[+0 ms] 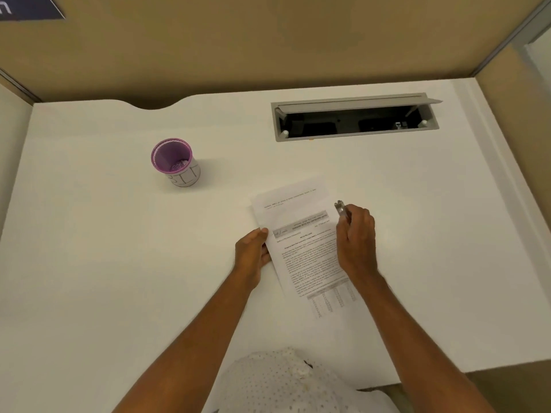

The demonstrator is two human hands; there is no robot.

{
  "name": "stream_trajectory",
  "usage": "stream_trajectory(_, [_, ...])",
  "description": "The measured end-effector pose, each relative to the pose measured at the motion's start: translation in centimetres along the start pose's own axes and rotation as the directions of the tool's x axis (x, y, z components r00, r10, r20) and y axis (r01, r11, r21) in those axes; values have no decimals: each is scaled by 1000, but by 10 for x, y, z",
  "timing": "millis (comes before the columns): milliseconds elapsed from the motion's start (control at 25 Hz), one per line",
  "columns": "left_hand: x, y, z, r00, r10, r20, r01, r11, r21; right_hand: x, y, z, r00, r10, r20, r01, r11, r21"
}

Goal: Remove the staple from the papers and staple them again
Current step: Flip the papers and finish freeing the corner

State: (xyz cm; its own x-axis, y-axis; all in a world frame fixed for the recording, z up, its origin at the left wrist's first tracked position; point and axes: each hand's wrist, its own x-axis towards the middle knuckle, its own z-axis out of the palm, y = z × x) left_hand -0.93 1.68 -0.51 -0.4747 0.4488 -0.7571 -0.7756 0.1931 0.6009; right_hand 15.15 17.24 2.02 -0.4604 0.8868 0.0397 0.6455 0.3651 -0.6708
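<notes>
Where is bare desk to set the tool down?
Right of the papers up to the desk edge, below the cable hatch: bare. Left too, below the cup. Crowded only mid-desk, where the left hand holds the papers and the right hand grips the tool.

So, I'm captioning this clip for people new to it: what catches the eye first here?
The printed papers in the middle of the white desk, the left hand holding their left edge while the right hand grips a small metal tool by their far right corner. Then the purple cup back left and the open cable hatch back right.
</notes>
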Motion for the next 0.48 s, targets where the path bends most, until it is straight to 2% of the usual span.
stream_trajectory(80, [1, -4, 3, 999, -12, 39, 11, 1000, 23, -23, -19, 4, 991, 7, 134, -25, 991, 131])
stream_trajectory(200, [3, -10, 4, 997, -3, 79, -2, 998, 70, -49, -34, 22, 938, 41, 344, -94, 986, 139])
stream_trajectory(360, [7, -12, -1, 995, 1, 95, -9, 996, 87, -62, -27, 45, 956, -73, 284, 39, 992, 122])
stream_trajectory(480, [9, -13, -2, 994, -5, 107, -4, 996, 84, -63, -23, 53, 967, -58, 247, 36, 995, 89])
